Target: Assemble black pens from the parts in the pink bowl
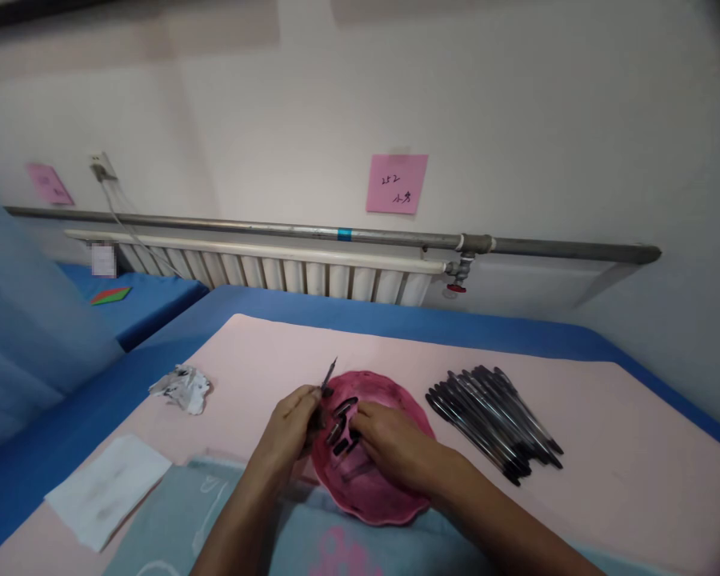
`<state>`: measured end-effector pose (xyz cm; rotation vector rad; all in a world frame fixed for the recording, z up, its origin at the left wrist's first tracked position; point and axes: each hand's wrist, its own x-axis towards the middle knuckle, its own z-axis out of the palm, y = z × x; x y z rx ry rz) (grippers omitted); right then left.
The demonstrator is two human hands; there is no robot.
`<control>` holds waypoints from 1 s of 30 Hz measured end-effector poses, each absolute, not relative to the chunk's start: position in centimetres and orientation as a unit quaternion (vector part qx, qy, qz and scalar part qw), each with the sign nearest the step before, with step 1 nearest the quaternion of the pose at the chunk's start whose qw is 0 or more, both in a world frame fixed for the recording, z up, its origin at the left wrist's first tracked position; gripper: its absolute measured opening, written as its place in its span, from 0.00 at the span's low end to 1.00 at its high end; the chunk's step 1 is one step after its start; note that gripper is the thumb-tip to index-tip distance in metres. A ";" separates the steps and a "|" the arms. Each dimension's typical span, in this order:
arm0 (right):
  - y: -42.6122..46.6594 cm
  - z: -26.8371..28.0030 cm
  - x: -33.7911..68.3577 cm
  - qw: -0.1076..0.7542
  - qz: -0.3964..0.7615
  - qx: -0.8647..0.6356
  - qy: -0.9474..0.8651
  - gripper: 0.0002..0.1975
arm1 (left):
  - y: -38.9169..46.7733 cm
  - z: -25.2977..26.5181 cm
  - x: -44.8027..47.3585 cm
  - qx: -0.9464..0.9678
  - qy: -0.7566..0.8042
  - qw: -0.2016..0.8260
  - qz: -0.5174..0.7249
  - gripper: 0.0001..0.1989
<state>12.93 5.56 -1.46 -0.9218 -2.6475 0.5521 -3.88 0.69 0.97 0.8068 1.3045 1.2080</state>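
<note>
My left hand (297, 420) is closed around a pen (330, 374) at the left rim of a pink dish (390, 500). The pen's bare tip points up and away; my fingers hide the rest of it. Inside the dish lie several dark pen caps (341, 446). My right hand (390, 440) reaches over the dish from the right, its fingers bent and pinched together among the caps. What sits between those fingertips is mostly hidden. Right of the dish, several capped black pens (492, 420) lie side by side in a slanted row.
A crumpled, stained tissue (183, 388) lies left on the pink tabletop (624, 448), with a smudged white paper (108, 488) nearer me. Grey-green fabric (216, 480) covers the front edge. Behind stand a radiator (312, 276) and a pipe (552, 250) with a red-handled valve (457, 288).
</note>
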 end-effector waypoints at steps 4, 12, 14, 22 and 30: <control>6.5 -0.6 13.4 0.369 0.420 -0.371 -0.742 0.07 | 0.6 1.1 -3.6 0.366 0.547 0.572 0.489 0.14; 7.1 0.3 13.1 0.537 0.637 -0.356 -0.423 0.12 | 0.5 -0.4 -3.1 0.447 0.515 0.567 0.461 0.11; 6.8 0.3 12.9 0.528 0.644 -0.357 -0.423 0.12 | 0.6 -0.7 -3.1 0.457 0.510 0.565 0.460 0.11; 5.7 0.2 12.5 0.457 0.685 -0.355 -0.442 0.09 | 0.7 -0.3 -2.8 0.457 0.510 0.568 0.457 0.09; 5.8 -1.0 12.2 0.424 0.711 -0.360 -0.431 0.09 | 0.5 0.4 -1.8 0.354 0.502 0.603 0.508 0.06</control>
